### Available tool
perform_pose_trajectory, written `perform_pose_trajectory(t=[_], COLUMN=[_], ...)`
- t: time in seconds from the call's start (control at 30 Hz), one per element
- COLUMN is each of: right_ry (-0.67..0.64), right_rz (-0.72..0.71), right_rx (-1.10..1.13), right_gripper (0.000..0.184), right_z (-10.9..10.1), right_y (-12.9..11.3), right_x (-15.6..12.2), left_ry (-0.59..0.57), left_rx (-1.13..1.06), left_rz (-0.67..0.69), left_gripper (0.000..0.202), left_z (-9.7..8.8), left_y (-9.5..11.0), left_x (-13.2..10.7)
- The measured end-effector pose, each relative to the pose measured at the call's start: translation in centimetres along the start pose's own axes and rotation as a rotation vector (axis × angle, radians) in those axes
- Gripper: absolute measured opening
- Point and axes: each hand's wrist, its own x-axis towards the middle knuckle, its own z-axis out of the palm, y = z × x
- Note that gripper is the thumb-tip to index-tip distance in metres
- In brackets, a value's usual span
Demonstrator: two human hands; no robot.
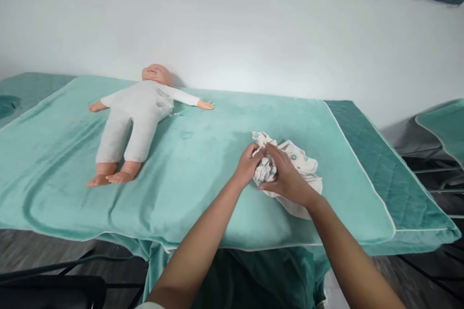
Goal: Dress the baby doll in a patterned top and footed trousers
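A crumpled white baby garment with small teal prints lies on the teal blanket, right of the middle. My left hand grips its left edge with curled fingers. My right hand rests on top of the cloth, thumb and fingers pinching a fold. Both hands meet over the same bunch of fabric. A baby doll in a white bodysuit lies on its back at the far left of the blanket, arms spread, well away from my hands.
The blanket covers a table with a darker quilted teal cover showing at the right end. A white wall runs behind. Another teal-covered surface stands at the far right, and a dark chair edge at the lower left.
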Motion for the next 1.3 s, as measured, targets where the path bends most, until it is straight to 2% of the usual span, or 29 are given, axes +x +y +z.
perform_pose_trajectory(t=[0.03, 0.1, 0.17, 0.27, 0.37, 0.43, 0.5, 0.6, 0.73, 0.8, 0.87, 0.93, 0.97, 1.03, 1.07, 1.17, 1.3], right_ry=[0.017, 0.069, 0.126, 0.141, 0.108, 0.150, 0.267, 0.483, 0.675, 0.688, 0.666, 0.624, 0.561, 0.461, 0.477, 0.516, 0.452], right_rz=[-0.013, -0.016, -0.009, 0.007, 0.017, 0.016, 0.034, 0.149, 0.363, 0.432, 0.435, 0.398, 0.385, 0.443, 0.490, 0.566, 0.486], right_rx=[-0.077, -0.164, -0.138, -0.059, 0.038, 0.106, 0.110, -0.024, -0.258, -0.374, -0.514, -0.572, -0.559, -0.573, -0.581, -0.584, -0.543], right_gripper=[0.097, 0.085, 0.072, 0.065, 0.056, 0.048, 0.040, 0.029, 0.026, 0.028, 0.031, 0.034, 0.036, 0.041, 0.043, 0.050, 0.053], right_z=[0.5, 1.3, 1.5, 0.9, -0.9, -2.7, -4.8, -8.2, -12.4, -13.8, -14.3, -13.7, -13.0, -11.2, -10.3, -8.5, -9.1], right_y=[-0.2, -0.4, -0.4, -1.1, -2.6, -3.5, -4.0, -3.5, -0.6, 2.0, 5.3, 8.8, 10.5, 13.3, 14.4, 16.0, 16.4], right_x=[0.3, 0.9, 1.2, 0.7, -0.5, -1.5, -2.4, -3.8, -5.9, -6.9, -7.8, -8.5, -8.8, -9.3, -9.5, -9.8, -10.1], left_ry=[0.001, 0.024, 0.073, 0.191, 0.275, 0.286, 0.285, 0.281, 0.263, 0.252, 0.244, 0.243, 0.246, 0.249, 0.249, 0.245, 0.237], left_rx=[0.011, 0.029, 0.015, -0.105, -0.244, -0.275, -0.267, -0.258, -0.247, -0.229, -0.211, -0.189, -0.178, -0.161, -0.155, -0.147, -0.155], left_rz=[0.003, 0.016, 0.032, 0.034, 0.024, 0.020, 0.020, 0.015, 0.006, 0.001, 0.002, 0.012, 0.017, 0.018, 0.016, 0.017, 0.031], left_gripper=[0.032, 0.030, 0.031, 0.037, 0.039, 0.038, 0.037, 0.038, 0.040, 0.040, 0.040, 0.039, 0.039, 0.040, 0.040, 0.039, 0.039], left_z=[0.0, 0.0, 0.0, 0.0, 0.0, 0.0, -0.1, -0.1, 0.0, 0.1, 0.1, 0.1, 0.0, 0.0, 0.0, 0.0, 0.0], left_y=[0.0, -0.2, -0.5, -0.7, -0.6, -0.4, -0.2, -0.1, -0.1, -0.2, -0.3, -0.4, -0.4, -0.5, -0.5, -0.6, -0.6], left_x=[-0.1, -0.1, 0.0, 0.2, 0.4, 0.3, 0.3, 0.2, 0.2, 0.2, 0.2, 0.3, 0.3, 0.4, 0.4, 0.4, 0.3])
